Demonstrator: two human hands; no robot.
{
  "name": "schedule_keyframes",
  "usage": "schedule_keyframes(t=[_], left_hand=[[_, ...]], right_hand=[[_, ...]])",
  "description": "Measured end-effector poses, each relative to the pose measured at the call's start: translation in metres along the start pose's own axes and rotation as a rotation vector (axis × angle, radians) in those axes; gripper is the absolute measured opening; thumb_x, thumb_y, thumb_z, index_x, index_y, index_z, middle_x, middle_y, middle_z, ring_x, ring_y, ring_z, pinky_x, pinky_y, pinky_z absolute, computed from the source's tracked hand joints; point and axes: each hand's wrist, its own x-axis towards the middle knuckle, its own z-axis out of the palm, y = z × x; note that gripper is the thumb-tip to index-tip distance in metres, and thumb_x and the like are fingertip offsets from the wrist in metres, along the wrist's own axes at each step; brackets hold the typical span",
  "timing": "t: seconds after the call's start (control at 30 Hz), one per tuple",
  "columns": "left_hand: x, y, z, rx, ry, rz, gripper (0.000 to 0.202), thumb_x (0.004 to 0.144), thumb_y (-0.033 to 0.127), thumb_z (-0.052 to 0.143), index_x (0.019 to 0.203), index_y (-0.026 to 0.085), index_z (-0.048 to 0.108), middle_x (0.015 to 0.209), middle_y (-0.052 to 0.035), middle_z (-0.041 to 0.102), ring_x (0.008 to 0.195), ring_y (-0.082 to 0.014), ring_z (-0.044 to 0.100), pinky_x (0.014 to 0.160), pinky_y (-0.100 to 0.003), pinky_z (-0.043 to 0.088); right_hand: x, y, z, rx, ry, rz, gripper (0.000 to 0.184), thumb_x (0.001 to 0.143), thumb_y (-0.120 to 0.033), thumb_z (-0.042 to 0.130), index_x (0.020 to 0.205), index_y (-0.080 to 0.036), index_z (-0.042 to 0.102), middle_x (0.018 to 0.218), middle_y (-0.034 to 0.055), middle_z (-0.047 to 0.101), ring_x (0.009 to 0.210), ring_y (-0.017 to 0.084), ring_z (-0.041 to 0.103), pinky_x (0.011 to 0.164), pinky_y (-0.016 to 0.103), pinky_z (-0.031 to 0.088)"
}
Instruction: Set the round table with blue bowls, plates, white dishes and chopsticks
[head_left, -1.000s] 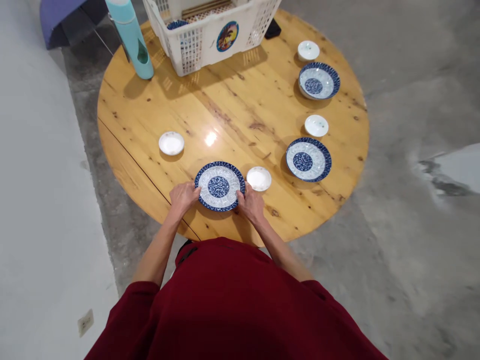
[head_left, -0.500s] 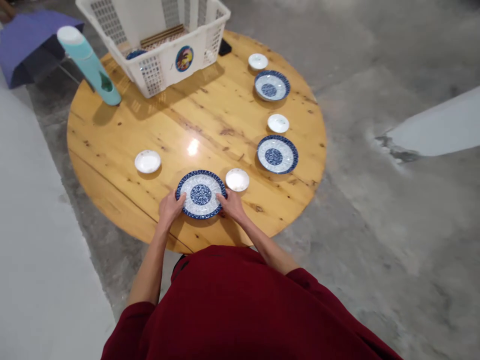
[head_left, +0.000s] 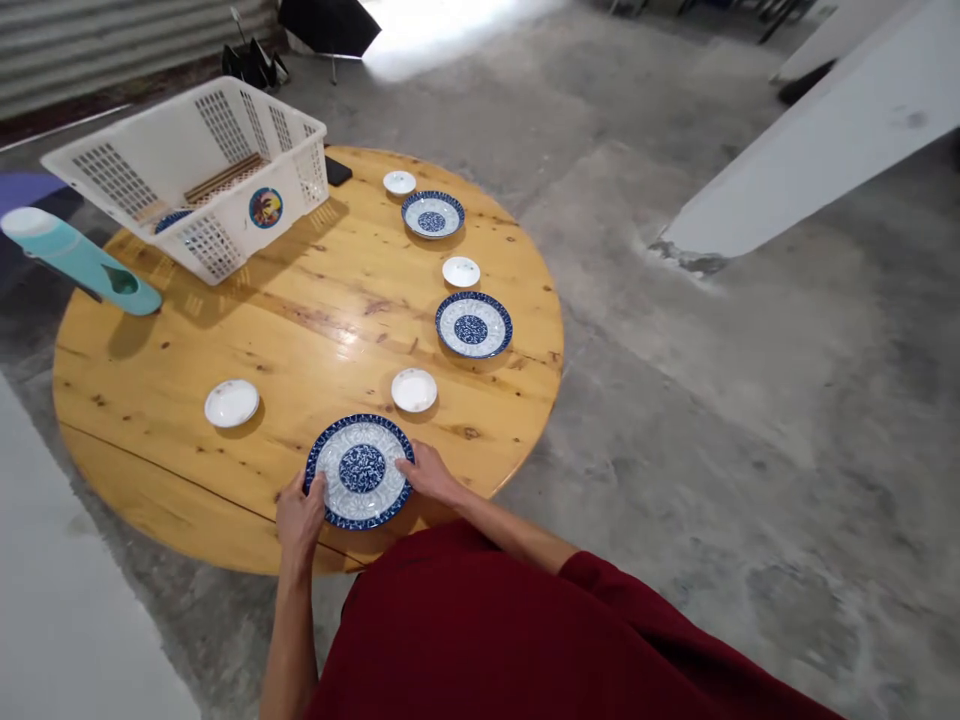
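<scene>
1. Plate, blue-rimmed (head_left: pixel 362 470), one: at the near edge of a round wooden table (head_left: pixel 172 450); contact with the wood cannot be told.
2. Left hand (head_left: pixel 300 512): grasping the plate's left rim, thumb on top.
3. Right hand (head_left: pixel 430 472): grasping the opposite rim, thumb likewise on top.
4. White dish (head_left: pixel 414 390), small: just beyond the plate, near the right hand.
5. White basket (head_left: pixel 240 236): far side, beside a turquoise bottle (head_left: pixel 94 268).
</scene>
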Motion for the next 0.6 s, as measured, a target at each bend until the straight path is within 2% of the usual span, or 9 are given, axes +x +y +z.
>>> schedule_keyframes(t=[0.27,0.47,0.6], left_hand=[[-0.030,0.038,0.003,-0.046,0.032,0.008,0.038,0.082,0.056,0.047,0.075,0.021,0.062,0.070,-0.0021,0.062,0.072,-0.0212,0.058,0.069,-0.030,0.043],[-0.044,0.058,0.029,-0.081,0.003,-0.007,0.041,0.082,0.058,0.048,0.078,0.021,0.064,0.071,-0.0026,0.064,0.071,-0.0216,0.059,0.066,-0.029,0.044],[-0.047,0.070,0.047,-0.059,-0.051,0.042,0.039,0.084,0.054,0.048,0.081,0.020,0.066,0.074,-0.0035,0.068,0.074,-0.0216,0.061,0.068,-0.028,0.044]], right_hand=[[-0.020,0.011,-0.030,0.071,-0.019,-0.017,0.010,0.085,-0.030,0.057,0.089,-0.022,0.052,0.086,0.0051,0.066,0.079,0.023,0.059,0.071,0.031,0.042],[-0.029,0.032,-0.057,0.144,0.010,-0.031,0.012,0.082,-0.032,0.057,0.090,-0.022,0.057,0.085,0.0051,0.068,0.078,0.024,0.061,0.073,0.033,0.047],[-0.043,0.044,-0.077,0.197,0.089,-0.013,0.022,0.081,-0.032,0.054,0.098,-0.021,0.063,0.091,0.0062,0.071,0.084,0.025,0.064,0.078,0.035,0.050]])
